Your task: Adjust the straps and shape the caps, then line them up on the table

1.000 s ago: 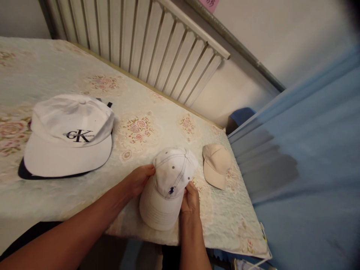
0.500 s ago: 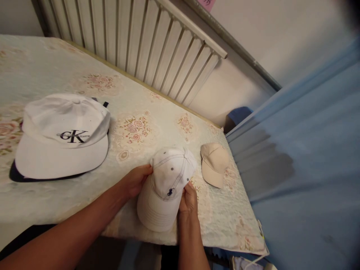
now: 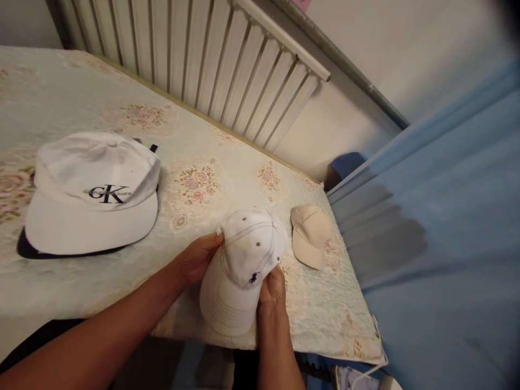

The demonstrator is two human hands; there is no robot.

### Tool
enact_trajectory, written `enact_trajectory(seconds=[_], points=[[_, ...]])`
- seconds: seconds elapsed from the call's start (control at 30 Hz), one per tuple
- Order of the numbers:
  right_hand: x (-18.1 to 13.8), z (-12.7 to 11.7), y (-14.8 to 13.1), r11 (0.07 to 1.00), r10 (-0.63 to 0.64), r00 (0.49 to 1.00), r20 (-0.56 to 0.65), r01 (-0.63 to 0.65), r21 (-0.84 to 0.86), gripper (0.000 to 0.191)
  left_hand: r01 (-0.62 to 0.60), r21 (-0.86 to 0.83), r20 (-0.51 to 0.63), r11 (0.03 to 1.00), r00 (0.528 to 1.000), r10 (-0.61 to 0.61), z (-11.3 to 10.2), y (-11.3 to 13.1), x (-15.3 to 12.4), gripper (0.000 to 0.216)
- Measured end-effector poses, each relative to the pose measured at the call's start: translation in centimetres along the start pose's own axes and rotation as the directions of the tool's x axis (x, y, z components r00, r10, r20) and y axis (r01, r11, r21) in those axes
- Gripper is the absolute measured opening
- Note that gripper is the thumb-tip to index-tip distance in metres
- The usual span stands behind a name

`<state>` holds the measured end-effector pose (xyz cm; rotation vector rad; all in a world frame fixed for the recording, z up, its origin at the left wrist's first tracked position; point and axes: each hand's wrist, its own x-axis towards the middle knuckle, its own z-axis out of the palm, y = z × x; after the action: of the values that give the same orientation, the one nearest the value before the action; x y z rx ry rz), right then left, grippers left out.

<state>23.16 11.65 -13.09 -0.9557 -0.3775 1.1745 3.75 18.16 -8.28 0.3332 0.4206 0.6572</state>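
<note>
Between my hands is a white baseball cap (image 3: 244, 260) with a small dark blue emblem, its brim toward me and to the lower left. My left hand (image 3: 199, 259) is closed on the cap's left side, thumb on the edge. On the other side, my right hand (image 3: 273, 288) grips the lower edge, its fingers partly hidden by the cap. To the left on the flowered bed cover (image 3: 162, 281) lies a white cap with dark lettering (image 3: 95, 184), a dark edge showing beneath it. A beige cap (image 3: 312, 235) rests on the cover to the right.
A slatted metal bed rail (image 3: 203, 65) runs along the far side by the wall. Blue curtains (image 3: 447, 233) hang at the right. A dark blue object (image 3: 345, 165) sits at the far corner, and a white cable (image 3: 371, 372) hangs near the lower right edge.
The held white cap has turned slightly, its emblem shifting to the right and its crown tilting rightward. Both hands keep their hold. The other caps lie as before.
</note>
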Motion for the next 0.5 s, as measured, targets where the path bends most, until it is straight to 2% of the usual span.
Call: enact_trajectory(seconds=[0.13,0.27,0.4,0.5], points=[[-0.08,0.10,-0.02,1.000,0.000,0.999,-0.045,0.001,0.019,0.037,0.018,0.008,-0.032,1.000,0.999,-0.018,-0.09,-0.05,0.14,0.027],[-0.22,0.45,-0.18,1.000,-0.012,1.000,-0.024,0.012,-0.013,0.041,0.057,-0.016,-0.035,0.998,0.998,-0.058,-0.16,-0.11,0.12,0.030],[-0.44,0.74,-0.37,1.000,-0.008,1.000,-0.026,0.008,0.007,0.037,0.125,-0.084,0.000,0.989,0.992,-0.125,0.12,0.18,-0.08,0.044],[-0.61,0.90,-0.46,1.000,-0.011,1.000,-0.020,0.011,0.009,0.034,0.082,-0.097,-0.019,0.992,0.996,-0.084,0.16,0.45,-0.14,0.044]])
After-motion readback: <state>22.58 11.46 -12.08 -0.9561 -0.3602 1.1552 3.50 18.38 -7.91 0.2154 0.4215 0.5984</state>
